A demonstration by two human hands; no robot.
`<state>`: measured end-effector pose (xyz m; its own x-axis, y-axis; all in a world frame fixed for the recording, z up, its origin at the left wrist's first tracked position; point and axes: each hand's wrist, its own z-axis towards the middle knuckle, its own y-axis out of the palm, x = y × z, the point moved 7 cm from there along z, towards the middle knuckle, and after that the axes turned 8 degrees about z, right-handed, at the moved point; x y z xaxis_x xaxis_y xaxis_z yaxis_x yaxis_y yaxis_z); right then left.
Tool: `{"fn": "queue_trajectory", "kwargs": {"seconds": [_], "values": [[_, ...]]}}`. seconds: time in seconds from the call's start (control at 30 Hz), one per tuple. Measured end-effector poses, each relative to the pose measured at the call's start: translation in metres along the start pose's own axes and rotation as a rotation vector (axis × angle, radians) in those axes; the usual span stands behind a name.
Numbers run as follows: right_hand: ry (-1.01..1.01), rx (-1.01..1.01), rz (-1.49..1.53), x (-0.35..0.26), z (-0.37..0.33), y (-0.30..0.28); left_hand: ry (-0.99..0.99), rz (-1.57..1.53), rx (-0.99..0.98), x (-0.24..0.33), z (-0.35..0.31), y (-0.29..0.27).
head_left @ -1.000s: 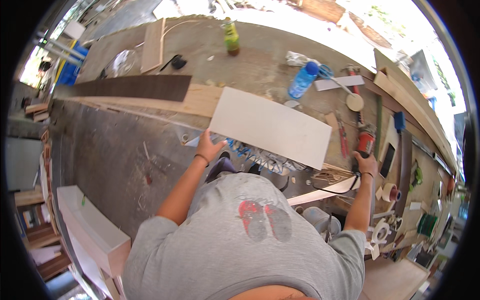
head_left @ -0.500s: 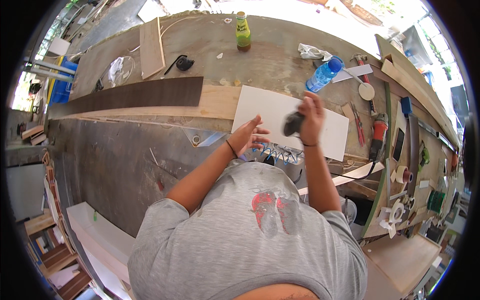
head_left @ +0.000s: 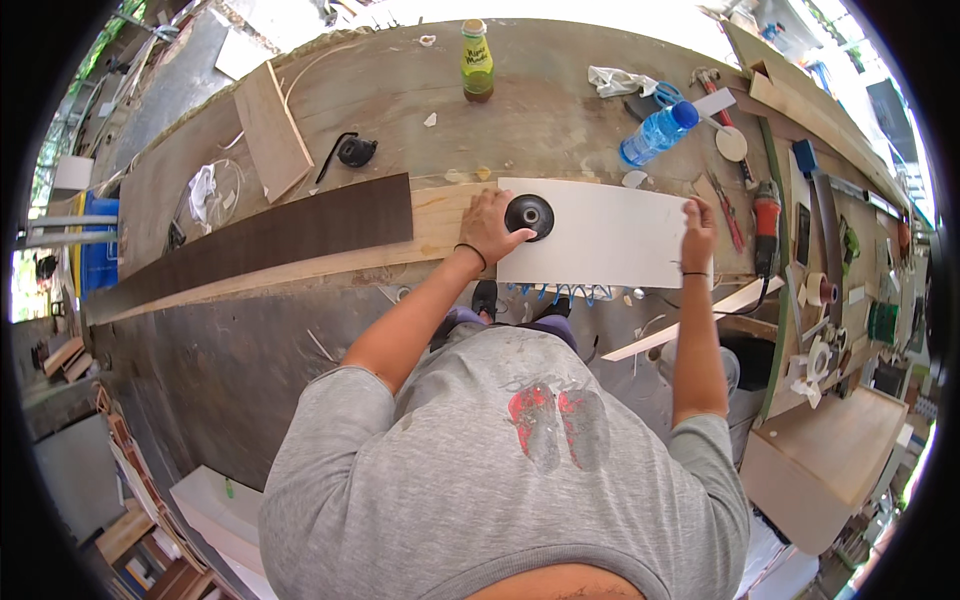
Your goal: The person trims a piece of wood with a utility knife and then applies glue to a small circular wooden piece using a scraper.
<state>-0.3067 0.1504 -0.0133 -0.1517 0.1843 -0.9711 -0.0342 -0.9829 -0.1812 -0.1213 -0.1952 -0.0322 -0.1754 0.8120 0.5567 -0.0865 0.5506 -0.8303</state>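
A white rectangular board (head_left: 620,230) lies across the bench's near edge in front of me. My left hand (head_left: 487,228) holds its left end, the thumb lying on top beside a black round pad. This pad (head_left: 515,222) has a metal ring at its centre and sits on the board's left part; the thumb is against its lower edge. At the board's right end, my right hand (head_left: 699,235) is closed around the edge with curled fingers. The board's underside is hidden.
Left of the board lie a dark brown strip (head_left: 300,225) and a pale plank (head_left: 440,205). Farther back stand a green-labelled bottle (head_left: 478,65) and a tilted blue water bottle (head_left: 655,135). A red-black power tool (head_left: 766,225) lies right, with a black tape measure (head_left: 356,151) behind the strip.
The black pad has gone from my right hand onto the board. Both hands have moved apart to the board's ends, and the tilted board now lies straighter along the bench edge.
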Motion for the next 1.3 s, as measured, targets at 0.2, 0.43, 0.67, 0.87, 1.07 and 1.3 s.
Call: {"fn": "queue_trajectory", "kwargs": {"seconds": [0.2,0.43,0.67,0.87,1.07,1.3], "values": [[-0.056,0.082,-0.837,0.023,0.051,-0.090,0.152,0.232,0.131,0.016,0.003,-0.007],[0.394,0.016,-1.272,0.064,0.067,-0.098,0.277,0.197,0.135,0.003,0.008,0.002],[0.480,0.003,-1.250,0.073,0.086,-0.116,0.332,0.218,0.149,0.005,0.007,0.001],[0.354,0.278,-1.177,0.031,0.071,-0.096,0.362,0.199,0.155,0.009,0.005,-0.008],[0.267,0.358,-0.189,-0.023,0.015,-0.078,0.368,0.172,0.152,0.012,0.004,-0.010],[0.415,-0.018,0.022,-0.055,-0.121,0.062,0.382,0.197,0.167,0.008,0.006,-0.003]]}}
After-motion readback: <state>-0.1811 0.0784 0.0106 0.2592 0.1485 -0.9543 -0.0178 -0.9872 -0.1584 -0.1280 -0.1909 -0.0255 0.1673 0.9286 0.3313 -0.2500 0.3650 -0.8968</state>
